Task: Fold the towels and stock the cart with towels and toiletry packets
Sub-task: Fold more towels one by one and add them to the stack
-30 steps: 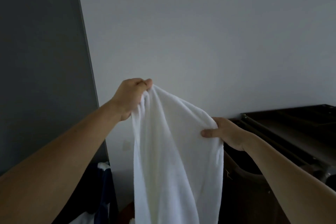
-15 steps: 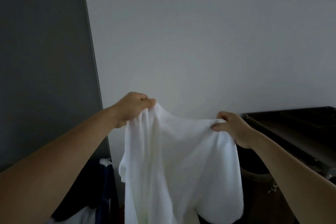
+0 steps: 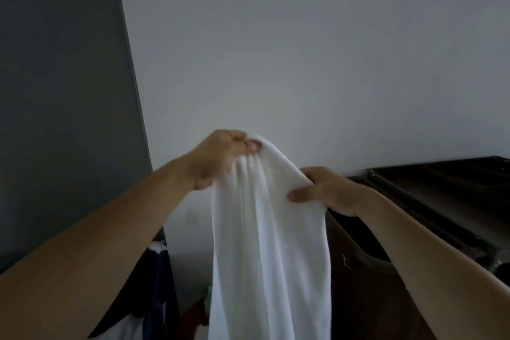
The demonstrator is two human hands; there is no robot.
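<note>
Your left hand (image 3: 218,157) is raised in front of you, its fingers curled tight around a bunched top edge of a white towel (image 3: 265,243), with the cloth gathered into pleats just under the knuckles. Your right hand (image 3: 325,190) sits a little lower and to the right, pinching the same top edge: the thumb (image 3: 296,196) presses on the near face of the cloth and the other fingers are hidden behind it. The two hands are near each other but not touching, and the short stretch of towel between them slopes down from left to right.

From that edge the towel hangs straight down in long soft folds and runs out of the bottom of the view, so you cannot tell where its lower end lies.

Behind your right forearm stands the dark cart (image 3: 441,190), its flat top and rails running off to the right edge. Below it and beside the towel is a dark rounded container (image 3: 358,284); its contents are too dim to make out. Low on the left, under your left forearm, some dark blue cloth (image 3: 157,279) hangs next to a patch of white fabric. A grey panel (image 3: 63,91) fills the left side, meeting a pale wall (image 3: 303,50) behind everything.
</note>
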